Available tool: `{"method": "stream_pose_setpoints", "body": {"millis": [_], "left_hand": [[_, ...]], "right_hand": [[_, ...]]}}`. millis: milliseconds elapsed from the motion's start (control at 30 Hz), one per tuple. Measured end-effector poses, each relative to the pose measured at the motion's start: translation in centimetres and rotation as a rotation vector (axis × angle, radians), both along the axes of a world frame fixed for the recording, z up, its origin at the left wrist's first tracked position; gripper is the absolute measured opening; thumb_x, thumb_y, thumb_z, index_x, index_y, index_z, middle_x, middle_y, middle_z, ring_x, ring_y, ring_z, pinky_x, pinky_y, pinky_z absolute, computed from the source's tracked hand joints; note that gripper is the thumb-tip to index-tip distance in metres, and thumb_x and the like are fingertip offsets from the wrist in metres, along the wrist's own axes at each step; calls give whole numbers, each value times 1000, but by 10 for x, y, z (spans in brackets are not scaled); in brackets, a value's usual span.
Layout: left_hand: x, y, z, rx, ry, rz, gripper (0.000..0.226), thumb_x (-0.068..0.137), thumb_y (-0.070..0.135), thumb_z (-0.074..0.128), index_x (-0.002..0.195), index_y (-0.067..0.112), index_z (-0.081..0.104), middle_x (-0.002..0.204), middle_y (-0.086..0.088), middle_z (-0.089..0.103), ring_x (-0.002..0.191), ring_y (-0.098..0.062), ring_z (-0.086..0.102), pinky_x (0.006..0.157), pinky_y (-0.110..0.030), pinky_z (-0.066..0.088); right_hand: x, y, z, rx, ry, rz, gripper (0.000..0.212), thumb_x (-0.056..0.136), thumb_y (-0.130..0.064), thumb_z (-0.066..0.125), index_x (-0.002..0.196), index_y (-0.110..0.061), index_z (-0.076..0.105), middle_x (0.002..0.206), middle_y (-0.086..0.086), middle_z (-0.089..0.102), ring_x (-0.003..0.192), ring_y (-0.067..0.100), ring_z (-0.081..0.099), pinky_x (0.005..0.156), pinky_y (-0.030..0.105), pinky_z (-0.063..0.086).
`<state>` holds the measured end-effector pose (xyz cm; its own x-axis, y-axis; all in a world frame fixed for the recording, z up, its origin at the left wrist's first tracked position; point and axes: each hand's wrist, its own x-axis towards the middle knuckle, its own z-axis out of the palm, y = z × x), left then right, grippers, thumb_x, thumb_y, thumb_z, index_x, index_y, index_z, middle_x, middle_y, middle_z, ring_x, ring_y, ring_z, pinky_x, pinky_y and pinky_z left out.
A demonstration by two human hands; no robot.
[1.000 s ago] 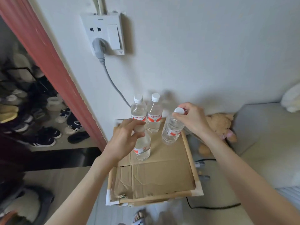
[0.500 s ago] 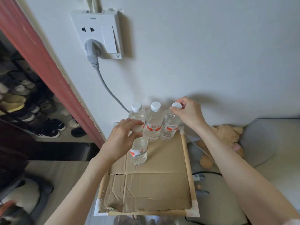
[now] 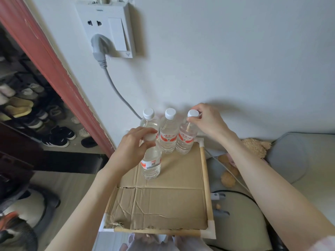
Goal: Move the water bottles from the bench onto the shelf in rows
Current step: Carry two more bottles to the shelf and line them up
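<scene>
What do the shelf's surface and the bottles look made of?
The brown shelf surface looks like matte corrugated cardboard: creases, a seam, a torn front edge. The frame rail looks like pale wood, possibly bamboo. The clear water bottles look like thin glossy plastic with white ribbed caps.

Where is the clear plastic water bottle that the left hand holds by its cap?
In the head view, the clear plastic water bottle stands upright on the cardboard-covered shelf, left of centre, alone in front of the three-bottle back row by the wall.
</scene>
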<state>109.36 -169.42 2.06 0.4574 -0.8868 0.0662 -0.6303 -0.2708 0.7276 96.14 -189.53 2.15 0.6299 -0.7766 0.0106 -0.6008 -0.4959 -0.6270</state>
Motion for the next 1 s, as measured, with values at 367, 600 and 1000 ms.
{"method": "stream_pose_setpoints", "body": {"millis": [367,600,1000], "left_hand": [[-4,7,2,-20,-4,33,29,82,11,62,109,19,61,91,8,56,90,-14,47,76,-2,31],[-8,9,5,-35,8,39,28,81,10,62,108,19,61,88,19,53,91,-14,49,78,-11,35],[-9,11,3,-39,3,54,29,81,11,63,109,21,61,87,23,51,90,-12,49,78,-8,33]], "right_hand": [[-4,8,2,7,79,133,40,87,-21,51,126,-18,48,130,4,51,115,23,49,89,28,37],[3,6,-1,-259,192,-105,54,81,-51,58,105,-3,51,103,15,62,98,33,56,69,33,39],[-7,5,-2,-162,78,-26,38,84,-34,61,112,-9,56,110,12,56,101,29,53,78,31,38]]}}
